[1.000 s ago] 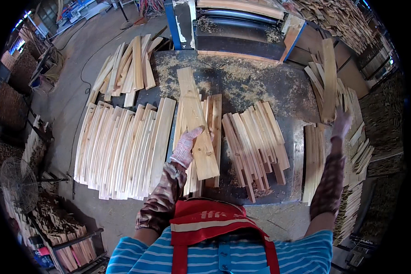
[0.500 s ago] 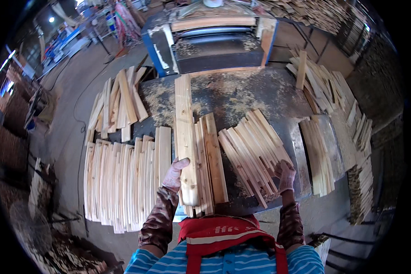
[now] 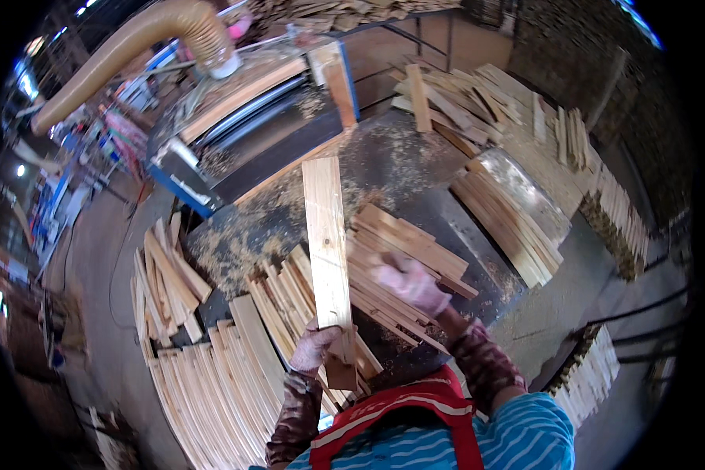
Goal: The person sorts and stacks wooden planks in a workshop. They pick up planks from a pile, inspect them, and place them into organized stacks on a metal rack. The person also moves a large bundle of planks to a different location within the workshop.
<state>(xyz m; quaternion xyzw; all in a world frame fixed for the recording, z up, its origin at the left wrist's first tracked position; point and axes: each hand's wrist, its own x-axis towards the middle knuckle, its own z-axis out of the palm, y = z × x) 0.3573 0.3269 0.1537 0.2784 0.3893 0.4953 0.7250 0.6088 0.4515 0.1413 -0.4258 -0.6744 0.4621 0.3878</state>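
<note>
My left hand (image 3: 313, 348), in a pale work glove, is closed round the lower part of a long, light wooden board (image 3: 326, 235). The board points away from me, toward the planer. Under and beside it lie several narrow boards (image 3: 278, 301) on the dark table. My right hand (image 3: 411, 288), gloved too, is smeared by motion over a fanned stack of boards (image 3: 415, 244) right of the held board. Whether its fingers grip any of them is unclear. To the left, a long row of pale boards (image 3: 215, 392) lies side by side.
The planer (image 3: 266, 129) stands at the far side, with a thick yellow hose (image 3: 149, 39) next to it. Shavings (image 3: 251, 239) litter the table (image 3: 415, 164). A loose board pile (image 3: 172, 274) lies at left; more boards (image 3: 501, 223) lie at right.
The view has turned, so the planer sits farther left. My right hand has left the near end of the right stack and moved farther over it. The left hand still holds its board.
</note>
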